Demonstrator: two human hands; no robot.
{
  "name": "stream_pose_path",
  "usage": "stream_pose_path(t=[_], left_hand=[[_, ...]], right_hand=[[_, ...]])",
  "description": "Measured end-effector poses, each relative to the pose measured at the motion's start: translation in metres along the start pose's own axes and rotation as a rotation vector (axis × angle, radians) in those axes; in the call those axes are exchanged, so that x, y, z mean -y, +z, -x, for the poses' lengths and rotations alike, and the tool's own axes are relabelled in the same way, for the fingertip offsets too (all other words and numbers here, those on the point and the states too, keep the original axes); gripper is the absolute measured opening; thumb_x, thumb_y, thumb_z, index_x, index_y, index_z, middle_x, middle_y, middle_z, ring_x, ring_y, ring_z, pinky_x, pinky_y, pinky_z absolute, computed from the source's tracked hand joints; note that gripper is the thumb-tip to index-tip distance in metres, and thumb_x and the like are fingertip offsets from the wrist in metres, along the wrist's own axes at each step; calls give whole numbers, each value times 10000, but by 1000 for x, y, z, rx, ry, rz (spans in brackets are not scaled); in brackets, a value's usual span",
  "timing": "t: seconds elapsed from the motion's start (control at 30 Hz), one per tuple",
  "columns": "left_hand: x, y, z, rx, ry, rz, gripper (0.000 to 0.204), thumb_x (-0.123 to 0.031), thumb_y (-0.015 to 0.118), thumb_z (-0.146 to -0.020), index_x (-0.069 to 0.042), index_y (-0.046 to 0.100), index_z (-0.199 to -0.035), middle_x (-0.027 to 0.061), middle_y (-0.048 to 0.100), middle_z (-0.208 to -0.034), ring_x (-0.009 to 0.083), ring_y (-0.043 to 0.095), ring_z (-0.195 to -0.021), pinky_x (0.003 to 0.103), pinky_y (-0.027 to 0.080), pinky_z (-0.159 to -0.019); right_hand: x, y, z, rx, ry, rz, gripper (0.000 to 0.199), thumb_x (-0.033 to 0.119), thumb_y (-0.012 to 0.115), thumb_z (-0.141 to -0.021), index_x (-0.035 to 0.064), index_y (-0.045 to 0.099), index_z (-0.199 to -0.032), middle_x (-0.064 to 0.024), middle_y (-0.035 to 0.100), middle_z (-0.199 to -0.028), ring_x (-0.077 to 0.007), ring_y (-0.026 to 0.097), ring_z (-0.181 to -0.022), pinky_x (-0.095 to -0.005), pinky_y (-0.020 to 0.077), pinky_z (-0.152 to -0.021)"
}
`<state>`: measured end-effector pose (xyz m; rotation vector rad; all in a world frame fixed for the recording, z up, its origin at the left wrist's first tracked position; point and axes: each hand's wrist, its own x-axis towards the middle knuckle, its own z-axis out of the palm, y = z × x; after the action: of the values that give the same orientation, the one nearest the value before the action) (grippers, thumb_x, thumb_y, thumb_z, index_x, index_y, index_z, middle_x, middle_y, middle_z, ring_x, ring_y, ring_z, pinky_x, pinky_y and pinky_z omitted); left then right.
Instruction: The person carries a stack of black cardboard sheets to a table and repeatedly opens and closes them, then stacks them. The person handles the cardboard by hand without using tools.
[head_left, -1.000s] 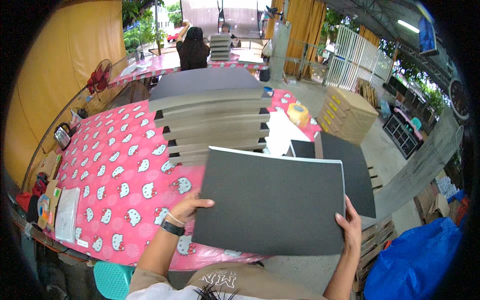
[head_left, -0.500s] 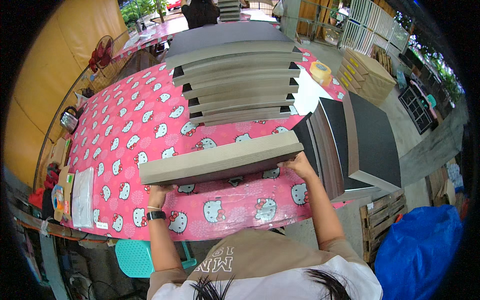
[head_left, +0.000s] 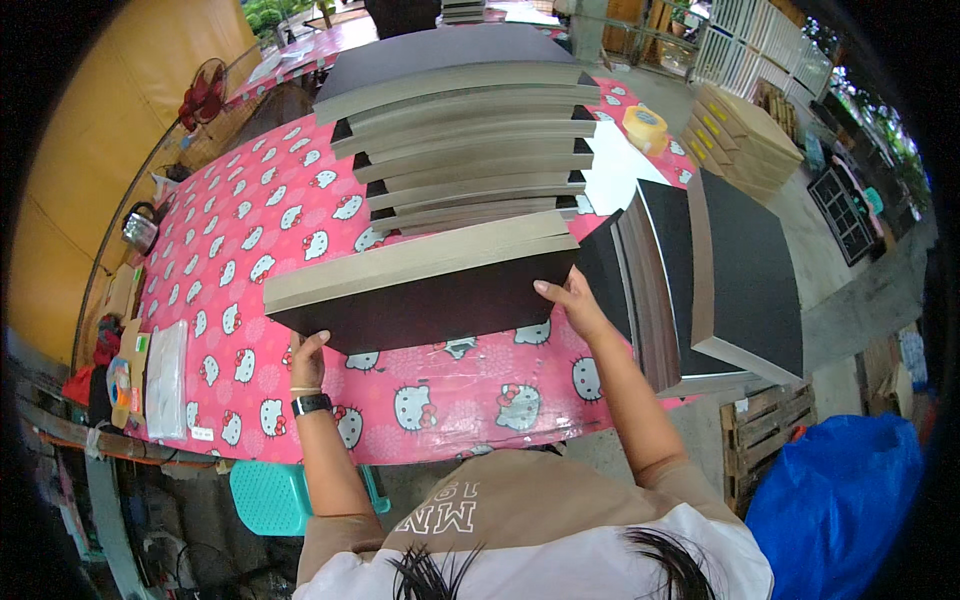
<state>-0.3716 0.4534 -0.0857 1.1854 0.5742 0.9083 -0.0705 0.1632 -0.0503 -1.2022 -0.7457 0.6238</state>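
Between my two hands is a thick stack of black-faced sheets [head_left: 430,305], its pale grey edges turned upward and its black face tilted toward me. My left hand [head_left: 308,360] grips the lower left end, thumb on the black face. At the right end my right hand [head_left: 572,303] clasps it the same way, fingers hidden behind. Just beyond it stands a tall pile of similar stacks [head_left: 470,150], layered with their ends offset. More black-faced stacks [head_left: 752,270] lie to my right, close to my right forearm.
A pink patterned cloth [head_left: 225,300] covers the table. Past the right stacks are a tape roll [head_left: 645,130] and white paper [head_left: 612,170]. At the left edge sit a plastic-wrapped pack [head_left: 167,380] and a kettle [head_left: 140,228]. A green stool [head_left: 268,498] stands below the near edge.
The held stack has tipped up, so more of its black face shows. It has risen slightly toward the tall pile, both hands moving with it.
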Motion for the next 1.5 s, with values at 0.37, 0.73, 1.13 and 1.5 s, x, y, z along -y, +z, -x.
stream_pose_path(t=[0.37,0.73,1.13,1.5], left_hand=[[-16,34,11,-90,254,-96,584,-142,577,-787,-13,366,-1316,72,459,-1268,187,400,-1174,313,251,-1013],[-73,102,17,-544,787,-702,625,-221,539,-846,-8,275,-1370,143,298,-1415,253,250,-1312,365,164,-1077],[-94,197,-16,339,438,-1523,451,-475,453,-862,-128,578,-1122,77,600,-1084,250,514,-1071,552,229,-995],[-95,205,-27,396,308,-1693,473,-458,361,-913,-103,498,-1195,112,566,-1091,292,489,-1093,525,231,-999]], right_hand=[[5,-2,2,-71,-132,54,482,150,642,-828,-21,453,-1236,-85,545,-1164,-154,499,-1064,-295,366,-941],[4,-18,1,-62,-119,32,443,150,631,-839,-26,482,-1217,-75,556,-1133,-151,508,-1032,-282,372,-923],[20,8,22,-328,-397,333,550,22,638,-757,23,459,-1277,-140,498,-1185,-228,444,-1130,-314,326,-978],[23,7,25,-324,-342,109,438,138,585,-830,-15,465,-1222,-119,510,-1106,-190,482,-994,-323,347,-931]])
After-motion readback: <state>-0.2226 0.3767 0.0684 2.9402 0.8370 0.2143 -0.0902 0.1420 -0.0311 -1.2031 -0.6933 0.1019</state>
